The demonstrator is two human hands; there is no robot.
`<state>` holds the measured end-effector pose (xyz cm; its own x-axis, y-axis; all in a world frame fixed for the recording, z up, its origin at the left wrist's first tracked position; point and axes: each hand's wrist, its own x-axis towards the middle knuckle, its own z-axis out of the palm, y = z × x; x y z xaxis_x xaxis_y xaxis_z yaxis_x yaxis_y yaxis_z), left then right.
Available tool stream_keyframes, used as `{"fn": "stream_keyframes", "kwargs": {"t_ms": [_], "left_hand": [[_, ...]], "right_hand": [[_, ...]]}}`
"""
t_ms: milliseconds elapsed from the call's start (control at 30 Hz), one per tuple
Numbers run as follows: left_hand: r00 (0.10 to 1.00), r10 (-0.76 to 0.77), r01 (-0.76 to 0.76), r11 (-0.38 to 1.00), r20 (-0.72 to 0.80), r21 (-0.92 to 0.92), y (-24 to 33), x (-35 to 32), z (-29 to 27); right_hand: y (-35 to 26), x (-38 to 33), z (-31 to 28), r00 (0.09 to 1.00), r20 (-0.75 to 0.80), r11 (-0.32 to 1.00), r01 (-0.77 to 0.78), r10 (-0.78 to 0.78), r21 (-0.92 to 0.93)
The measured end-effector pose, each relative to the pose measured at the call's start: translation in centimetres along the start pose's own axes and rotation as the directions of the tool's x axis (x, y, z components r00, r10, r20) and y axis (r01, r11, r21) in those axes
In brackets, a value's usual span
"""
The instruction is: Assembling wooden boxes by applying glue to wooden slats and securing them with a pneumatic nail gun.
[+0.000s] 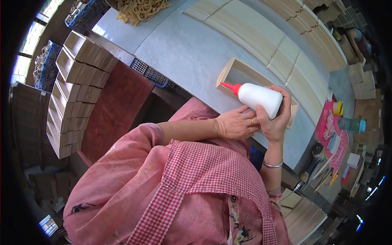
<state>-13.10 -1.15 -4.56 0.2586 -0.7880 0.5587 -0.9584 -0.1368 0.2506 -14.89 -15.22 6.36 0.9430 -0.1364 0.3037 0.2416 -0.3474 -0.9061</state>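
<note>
My right hand (277,116) is wrapped round a white squeeze bottle (259,98) with a red cap and pointed red nozzle. The bottle is tipped on its side over a pale wooden frame (261,75), its nozzle pointing left above the frame's left end. The rectangular frame lies on the table. My left hand (239,123), wearing a ring, is closed at the frame's near side, below the bottle. Its fingertips are partly hidden near the right hand.
Thin pale boards (241,28) lie in rows across the far side of the grey table (175,45). Assembled wooden boxes (75,98) are stacked on a reddish-brown surface (116,102) at left. Tan bands (141,10) lie at the back. Tools and a teal jar (352,125) stand at right.
</note>
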Motion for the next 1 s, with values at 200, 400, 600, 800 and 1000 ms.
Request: {"fn": "stream_keyframes", "kwargs": {"t_ms": [200, 400, 600, 800, 1000], "left_hand": [[0.998, 0.031, -0.029, 0.999, -0.046, 0.041, -0.2, 0.3, -0.1], [0.997, 0.038, -0.034, 0.997, -0.065, 0.063, -0.2, 0.9, -0.8], [0.997, 0.03, -0.026, 0.999, -0.077, 0.048, -0.2, 0.8, -0.6], [0.996, 0.056, -0.052, 0.997, -0.074, 0.055, -0.2, 0.9, -0.8], [0.998, 0.043, -0.041, 0.999, -0.049, 0.031, -0.2, 0.9, -1.2]], "right_hand": [[0.5, 0.4, 0.0, 1.0, 0.009, 1.0, 0.021, -0.021, -0.015], [0.6, 1.1, 0.0, 1.0, -0.021, 1.0, 0.015, -0.015, -0.013], [1.3, 2.2, 0.0, 0.998, -0.067, 0.999, 0.018, -0.02, -0.041], [1.8, 3.8, 0.2, 0.99, -0.112, 0.993, 0.07, -0.08, -0.095], [2.1, 4.7, 0.3, 0.983, -0.142, 0.987, 0.096, -0.114, -0.128]]}}
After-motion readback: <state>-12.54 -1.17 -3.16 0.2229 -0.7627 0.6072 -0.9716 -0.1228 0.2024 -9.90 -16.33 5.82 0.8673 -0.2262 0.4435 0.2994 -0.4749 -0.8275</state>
